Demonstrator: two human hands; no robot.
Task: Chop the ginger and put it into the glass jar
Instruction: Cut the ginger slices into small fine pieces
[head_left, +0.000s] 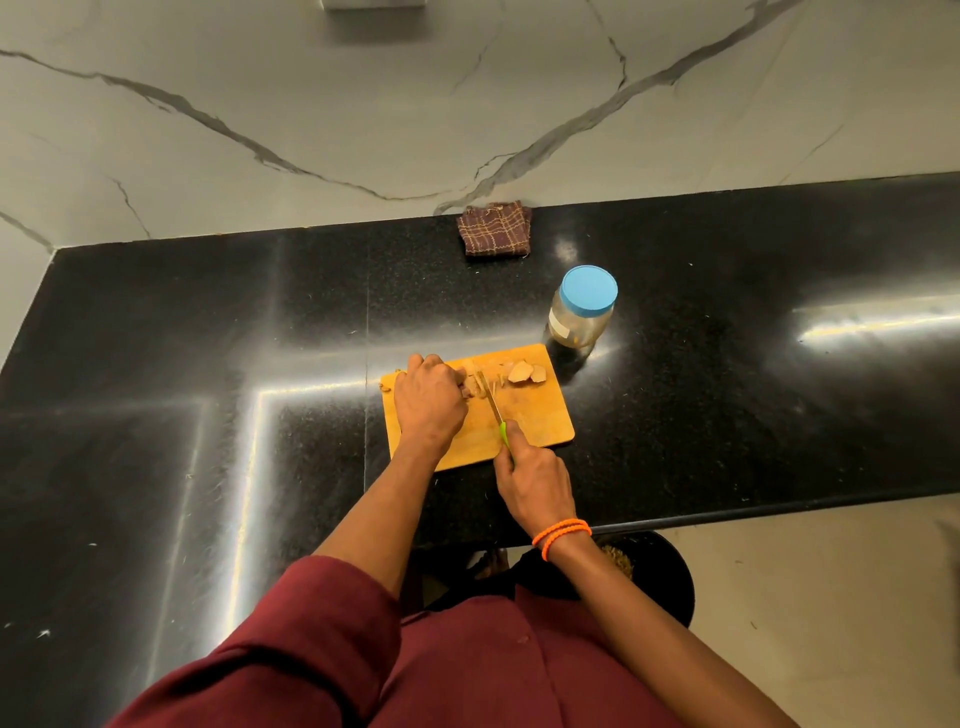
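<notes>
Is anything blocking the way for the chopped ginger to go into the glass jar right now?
Yes. The blue lid sits on the glass jar, covering its mouth. The ginger lies on the cutting board beside it, with nothing else between them.

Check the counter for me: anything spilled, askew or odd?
One oddity: the glass jar beside the cutting board has its blue lid on, though ginger must go in. Nothing looks spilled.

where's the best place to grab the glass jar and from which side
Grip the clear body of the glass jar below its blue lid, coming from the right. It stands upright, and the cutting board and both hands crowd its near left side.
</notes>
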